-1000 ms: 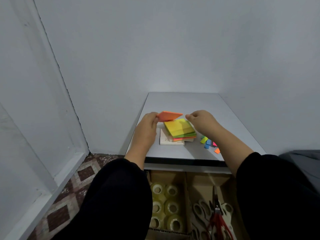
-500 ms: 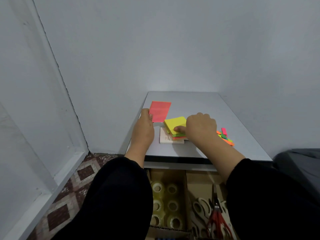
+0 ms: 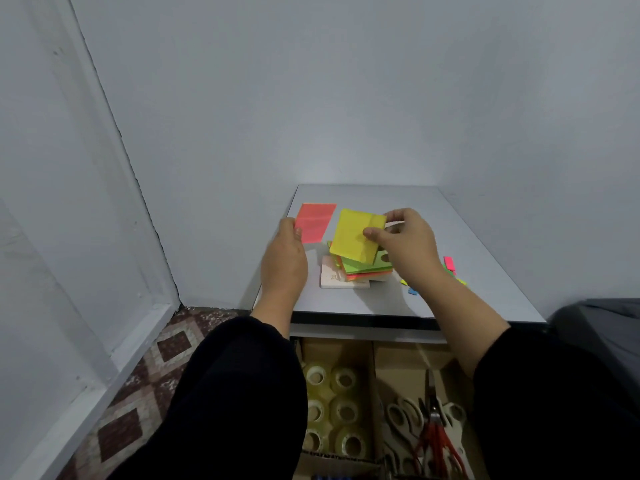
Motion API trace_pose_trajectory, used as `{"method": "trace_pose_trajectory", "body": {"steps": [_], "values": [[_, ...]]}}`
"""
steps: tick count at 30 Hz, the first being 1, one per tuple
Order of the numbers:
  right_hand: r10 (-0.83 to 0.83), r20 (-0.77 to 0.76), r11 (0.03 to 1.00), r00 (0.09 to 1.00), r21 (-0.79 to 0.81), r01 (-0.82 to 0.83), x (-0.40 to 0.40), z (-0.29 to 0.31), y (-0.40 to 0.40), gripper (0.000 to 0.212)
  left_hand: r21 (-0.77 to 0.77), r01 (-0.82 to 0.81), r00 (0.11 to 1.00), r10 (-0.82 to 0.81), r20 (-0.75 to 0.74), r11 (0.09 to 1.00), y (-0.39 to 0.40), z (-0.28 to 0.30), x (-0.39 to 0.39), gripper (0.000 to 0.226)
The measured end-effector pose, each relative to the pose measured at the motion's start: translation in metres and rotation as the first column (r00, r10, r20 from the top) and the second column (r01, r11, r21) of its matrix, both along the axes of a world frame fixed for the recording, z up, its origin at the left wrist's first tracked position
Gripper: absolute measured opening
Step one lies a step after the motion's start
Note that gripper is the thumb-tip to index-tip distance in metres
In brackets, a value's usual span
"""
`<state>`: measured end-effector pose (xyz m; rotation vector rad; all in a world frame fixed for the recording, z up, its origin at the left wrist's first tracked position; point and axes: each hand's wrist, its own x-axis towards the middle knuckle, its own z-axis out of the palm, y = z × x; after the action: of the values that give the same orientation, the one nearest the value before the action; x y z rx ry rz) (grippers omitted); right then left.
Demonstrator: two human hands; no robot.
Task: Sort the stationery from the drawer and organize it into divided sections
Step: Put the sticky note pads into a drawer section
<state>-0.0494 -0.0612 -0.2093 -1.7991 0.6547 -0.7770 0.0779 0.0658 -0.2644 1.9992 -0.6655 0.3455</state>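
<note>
My right hand (image 3: 410, 245) pinches a yellow sticky note pad (image 3: 355, 235) by its right edge and holds it tilted above the stack of sticky notes (image 3: 363, 270), whose top is now green. The stack rests partly on a white pad (image 3: 332, 280) on the grey tabletop (image 3: 415, 209). A pink-orange sticky note pad (image 3: 317, 221) lies flat at the back left. My left hand (image 3: 285, 258) rests at that pad's near left corner, fingers relaxed, thumb touching its edge.
Small coloured page flags (image 3: 448, 266) lie scattered right of my right wrist. Below the tabletop an open drawer with cardboard dividers holds clear tape rolls (image 3: 332, 410) on the left and scissors (image 3: 429, 431) on the right. Walls close in behind and left.
My right hand has lifted the yellow pad off the stack, uncovering a green one. The pink-orange pad stays flat where my left hand laid it; one second ago that hand still held it up.
</note>
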Motion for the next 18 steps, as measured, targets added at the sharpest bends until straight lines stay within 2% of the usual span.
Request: {"method": "trace_pose_trajectory", "body": {"steps": [3,6,8,11,13,15,18], "values": [[0.023,0.106,0.993,0.994,0.109,-0.034,-0.017,0.003,-0.005,0.016,0.009,-0.136,0.981,0.134,0.138,0.991,0.003,0.003,-0.004,0.024],[0.031,0.111,0.999,0.993,0.029,-0.034,-0.045,0.002,-0.009,0.011,-0.045,-0.181,0.936,0.186,0.3,0.982,0.005,0.003,-0.014,0.022],[0.044,0.097,0.999,0.994,0.006,-0.045,-0.065,-0.001,-0.01,0.012,-0.13,-0.148,0.928,0.184,0.325,0.98,0.007,0.002,-0.025,0.022],[0.07,0.056,0.997,0.996,0.014,-0.071,-0.095,-0.007,-0.012,0.018,-0.327,-0.075,0.97,0.145,0.196,0.942,0.015,-0.004,-0.061,0.021],[0.079,0.017,0.997,0.997,-0.006,-0.079,-0.114,-0.015,-0.014,0.023,-0.428,-0.018,0.998,0.04,0.043,0.904,0.024,-0.009,-0.097,0.016],[0.107,-0.031,0.994,0.994,0.02,-0.106,-0.132,-0.023,-0.012,0.024,-0.451,0.025,0.993,-0.076,-0.094,0.892,0.035,-0.017,-0.135,0.016],[0.166,-0.171,0.986,0.971,0.046,-0.16,-0.159,-0.035,-0.006,0.025,-0.412,0.11,0.948,-0.22,-0.231,0.905,0.055,-0.033,-0.179,0.03]]}}
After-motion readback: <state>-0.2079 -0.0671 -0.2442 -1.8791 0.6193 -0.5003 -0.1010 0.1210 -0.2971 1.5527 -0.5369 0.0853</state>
